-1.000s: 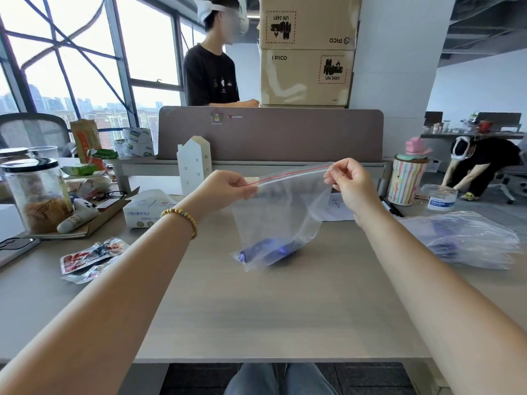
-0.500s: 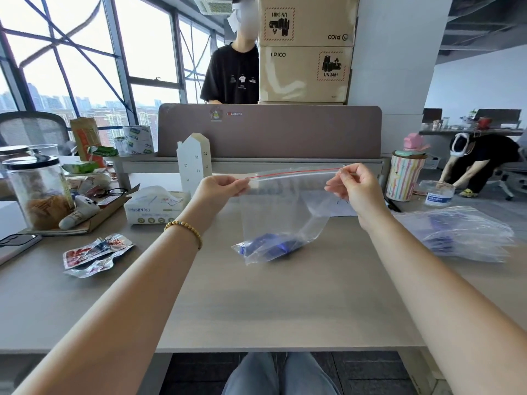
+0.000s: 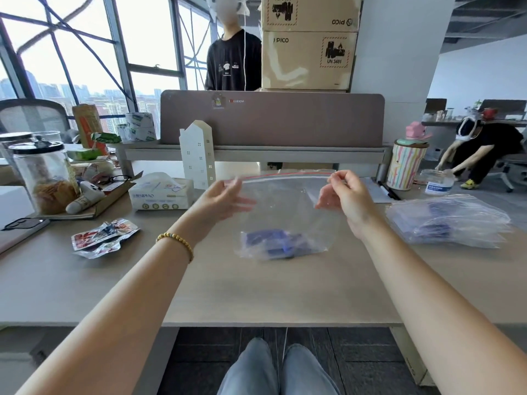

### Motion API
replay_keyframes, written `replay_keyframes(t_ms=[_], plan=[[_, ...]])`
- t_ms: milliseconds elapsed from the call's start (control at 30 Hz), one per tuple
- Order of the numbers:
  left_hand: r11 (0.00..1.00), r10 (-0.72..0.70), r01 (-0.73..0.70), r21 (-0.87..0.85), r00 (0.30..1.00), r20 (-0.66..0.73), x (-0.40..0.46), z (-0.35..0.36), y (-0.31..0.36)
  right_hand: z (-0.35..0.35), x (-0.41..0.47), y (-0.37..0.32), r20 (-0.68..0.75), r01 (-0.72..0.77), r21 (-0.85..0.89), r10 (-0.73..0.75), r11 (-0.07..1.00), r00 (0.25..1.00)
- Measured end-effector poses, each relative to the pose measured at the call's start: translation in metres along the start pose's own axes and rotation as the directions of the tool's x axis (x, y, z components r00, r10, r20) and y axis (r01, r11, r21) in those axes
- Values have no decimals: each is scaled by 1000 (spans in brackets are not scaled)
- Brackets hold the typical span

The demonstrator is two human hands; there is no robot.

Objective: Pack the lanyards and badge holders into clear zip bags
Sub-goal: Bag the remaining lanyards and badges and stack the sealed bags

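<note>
A clear zip bag (image 3: pixel 285 206) with a red zip line hangs upright over the desk (image 3: pixel 256 292), its bottom resting on the surface. Blue lanyard and badge holder pieces (image 3: pixel 273 243) lie inside at the bottom. My right hand (image 3: pixel 345 198) pinches the bag's top right corner. My left hand (image 3: pixel 225 198) is blurred at the top left corner, its fingers spread and extended against the bag's side. A pile of filled clear bags (image 3: pixel 447 220) with blue contents lies on the desk to the right.
A tissue box (image 3: pixel 159 195), a white house model (image 3: pixel 198 155), a jar (image 3: pixel 42 178) and snack packets (image 3: pixel 102 238) sit on the left. A striped cup (image 3: pixel 406 166) and a marker (image 3: pixel 389 191) stand to the right. A desk divider (image 3: pixel 271 118) runs behind, with a person beyond it.
My left hand has loosened from its pinch on the zip and its fingers are now spread. The bag has lowered and hangs flatter. The person behind the divider moved right.
</note>
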State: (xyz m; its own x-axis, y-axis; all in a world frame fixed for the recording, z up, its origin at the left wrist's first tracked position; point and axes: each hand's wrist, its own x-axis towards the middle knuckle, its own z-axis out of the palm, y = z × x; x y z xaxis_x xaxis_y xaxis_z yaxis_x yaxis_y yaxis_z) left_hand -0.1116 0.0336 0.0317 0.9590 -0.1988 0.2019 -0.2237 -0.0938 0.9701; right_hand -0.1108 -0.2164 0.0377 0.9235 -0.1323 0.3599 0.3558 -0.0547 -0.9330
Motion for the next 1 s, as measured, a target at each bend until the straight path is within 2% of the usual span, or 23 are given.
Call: replay_keyframes(t_ms=[33,100,200,300,433,500,567,667,800,900,933,1000], plan=[[996,-62,58,67,996,57,-3,2,-6,1,0,4,-23,-27,21,27,999,999],[972,-183,168,163,980,82,-5,7,-21,2,0,10,-95,-83,30,86,996,992],[935,-298,293,202,954,-3,1,16,-35,0,1,22,-159,-160,-45,151,986,976],[923,-341,352,155,935,-96,5,23,-44,-5,5,43,-109,-226,-166,209,960,972],[926,-339,359,116,927,-162,11,32,-50,-8,1,68,-57,-387,-215,385,896,921],[919,-339,369,138,920,-197,13,38,-52,-5,-1,74,-63,-424,-247,422,871,905],[895,-320,381,233,911,-261,16,40,-60,1,-1,80,-82,-430,-302,427,851,901],[807,-262,411,424,893,-366,14,38,-75,6,3,91,-138,-450,-400,433,798,891],[681,-193,386,622,915,-356,9,42,-81,7,14,104,-184,-494,-532,476,688,860],[654,-172,363,664,926,-337,12,44,-84,-3,13,102,-191,-446,-749,485,490,853],[651,-172,366,665,924,-341,13,44,-84,-7,11,98,-185,-436,-776,497,456,848],[637,-167,367,678,924,-343,15,43,-84,-15,9,94,-156,-436,-760,516,481,842]])
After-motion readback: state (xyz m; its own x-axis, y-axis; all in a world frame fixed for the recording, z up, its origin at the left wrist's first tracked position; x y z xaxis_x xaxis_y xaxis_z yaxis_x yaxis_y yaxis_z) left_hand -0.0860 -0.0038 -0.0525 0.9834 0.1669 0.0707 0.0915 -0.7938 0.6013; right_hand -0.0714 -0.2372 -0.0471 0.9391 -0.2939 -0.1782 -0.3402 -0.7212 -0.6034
